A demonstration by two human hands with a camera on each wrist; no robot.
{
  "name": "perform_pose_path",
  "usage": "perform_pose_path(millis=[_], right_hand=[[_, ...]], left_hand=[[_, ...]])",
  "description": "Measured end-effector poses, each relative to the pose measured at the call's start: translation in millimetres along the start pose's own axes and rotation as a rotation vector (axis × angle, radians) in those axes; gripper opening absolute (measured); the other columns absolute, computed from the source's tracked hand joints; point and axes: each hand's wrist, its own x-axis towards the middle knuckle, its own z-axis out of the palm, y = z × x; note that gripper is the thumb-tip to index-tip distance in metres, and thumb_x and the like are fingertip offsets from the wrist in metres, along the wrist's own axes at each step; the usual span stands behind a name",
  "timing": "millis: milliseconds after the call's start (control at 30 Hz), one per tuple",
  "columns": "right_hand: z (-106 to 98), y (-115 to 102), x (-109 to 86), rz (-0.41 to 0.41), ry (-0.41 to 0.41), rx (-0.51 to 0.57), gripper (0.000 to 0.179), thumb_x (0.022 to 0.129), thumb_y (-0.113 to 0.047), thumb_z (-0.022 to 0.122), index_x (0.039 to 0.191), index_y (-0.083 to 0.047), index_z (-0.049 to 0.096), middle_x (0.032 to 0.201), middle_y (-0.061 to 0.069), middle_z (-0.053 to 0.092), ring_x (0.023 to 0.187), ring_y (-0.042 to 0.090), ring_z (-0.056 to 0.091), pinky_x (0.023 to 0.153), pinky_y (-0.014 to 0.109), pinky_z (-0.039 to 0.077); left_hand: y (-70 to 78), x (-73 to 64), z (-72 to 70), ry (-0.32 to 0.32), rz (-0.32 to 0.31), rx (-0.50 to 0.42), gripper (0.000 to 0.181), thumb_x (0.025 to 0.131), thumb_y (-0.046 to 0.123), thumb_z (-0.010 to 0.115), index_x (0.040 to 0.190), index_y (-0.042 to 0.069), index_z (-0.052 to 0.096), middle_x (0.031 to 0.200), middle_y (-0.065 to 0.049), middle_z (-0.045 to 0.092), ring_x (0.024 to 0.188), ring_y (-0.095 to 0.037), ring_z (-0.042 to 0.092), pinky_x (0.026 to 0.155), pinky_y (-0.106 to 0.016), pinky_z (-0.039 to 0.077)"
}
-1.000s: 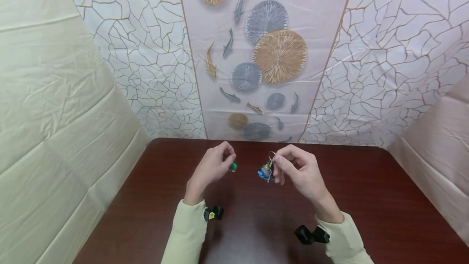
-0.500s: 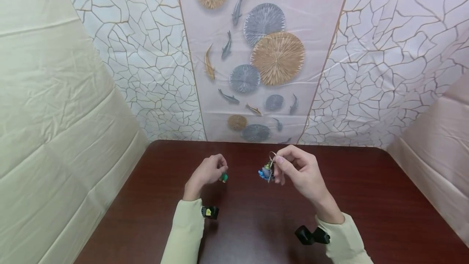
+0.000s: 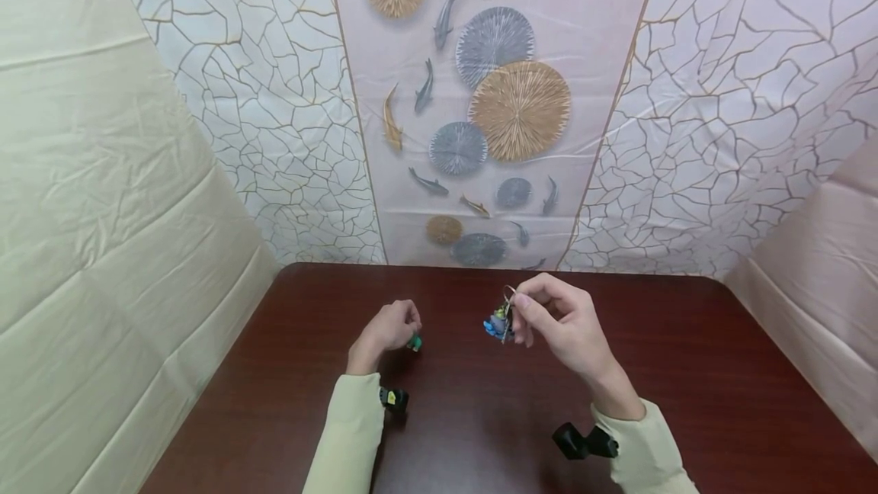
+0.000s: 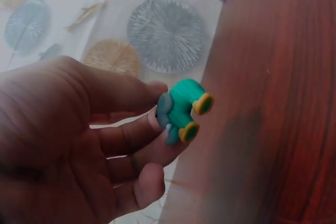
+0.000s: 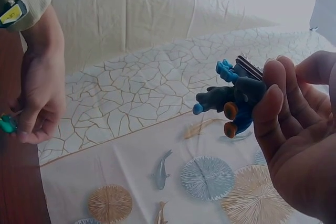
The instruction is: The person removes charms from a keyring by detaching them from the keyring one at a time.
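My left hand (image 3: 386, 328) pinches a small green toy figurine (image 3: 414, 343) between thumb and fingers, low over the left part of the table. The left wrist view shows its green body (image 4: 184, 97), two orange-edged feet and grey-blue bits at the fingertips. My right hand (image 3: 564, 320) holds up a keychain figurine (image 3: 499, 322) in blue and grey, with a touch of yellow-green, by its thin metal ring (image 3: 507, 290). In the right wrist view this figurine (image 5: 244, 95) shows orange feet and blue tips; part of it hides behind the fingers.
Both hands are over a dark red-brown table (image 3: 473, 418) with a rounded far edge. Behind it hangs a cloth (image 3: 439, 250) printed with fish and round discs. Pale cloth (image 3: 137, 250) closes off the left side. Black wrist cameras (image 3: 583, 441) sit at both sleeves.
My left hand has moved left and down toward the table with the green figurine. The right hand stays nearly still, holding the keychain figurine.
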Motion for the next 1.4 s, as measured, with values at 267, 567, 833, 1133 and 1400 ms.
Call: perform_pose_path(millis=[267, 567, 833, 1133, 1400], right_hand=[[0.3, -0.2, 0.0, 0.0, -0.009, -0.013, 0.015, 0.092, 0.013, 0.052, 0.091, 0.001, 0.06, 0.064, 0.007, 0.06, 0.049, 0.019, 0.057, 0.042, 0.03, 0.047], [0.7, -0.6, 1.0, 0.0, -0.009, -0.027, 0.015, 0.092, 0.013, 0.053, 0.091, 0.0, 0.061, 0.064, 0.007, 0.061, 0.049, 0.017, 0.057, 0.043, 0.03, 0.047], [1.6, 0.3, 2.3, 0.008, -0.02, -0.035, 0.015, 0.092, 0.012, 0.053, 0.091, -0.001, 0.061, 0.064, 0.007, 0.061, 0.05, 0.016, 0.057, 0.043, 0.03, 0.047], [0.4, 0.6, 2.6, 0.023, -0.026, -0.044, 0.015, 0.092, 0.012, 0.053, 0.09, -0.002, 0.061, 0.064, 0.007, 0.061, 0.05, 0.017, 0.058, 0.044, 0.03, 0.048], [-0.1, 2.1, 0.7, 0.029, -0.019, -0.055, 0.015, 0.092, 0.011, 0.054, 0.09, -0.002, 0.061, 0.065, 0.007, 0.062, 0.05, 0.016, 0.057, 0.044, 0.03, 0.048]], left_hand=[[-9.0, 2.2, 6.0, -0.023, -0.052, 0.035, 0.015, 0.098, 0.015, 0.054, 0.083, 0.012, 0.056, 0.072, -0.001, 0.055, 0.063, -0.016, 0.052, 0.058, -0.029, 0.04], [-11.9, 0.0, 5.3, -0.062, -0.091, 0.085, 0.023, 0.098, 0.013, 0.053, 0.074, 0.012, 0.055, 0.064, -0.001, 0.051, 0.057, -0.016, 0.047, 0.054, -0.029, 0.037], [-14.6, -4.0, 1.9, -0.04, -0.138, 0.094, 0.019, 0.097, 0.016, 0.058, 0.079, 0.012, 0.058, 0.069, -0.002, 0.056, 0.061, -0.018, 0.052, 0.055, -0.03, 0.04], [12.0, -16.7, -18.7, 0.076, -0.062, 0.082, 0.018, 0.099, 0.029, 0.058, 0.091, 0.013, 0.059, 0.074, -0.002, 0.057, 0.063, -0.017, 0.053, 0.057, -0.03, 0.041], [40.1, -34.4, -38.1, 0.212, 0.068, 0.085, 0.016, 0.099, 0.027, 0.057, 0.094, 0.012, 0.06, 0.068, -0.001, 0.055, 0.056, -0.016, 0.048, 0.053, -0.029, 0.039]])
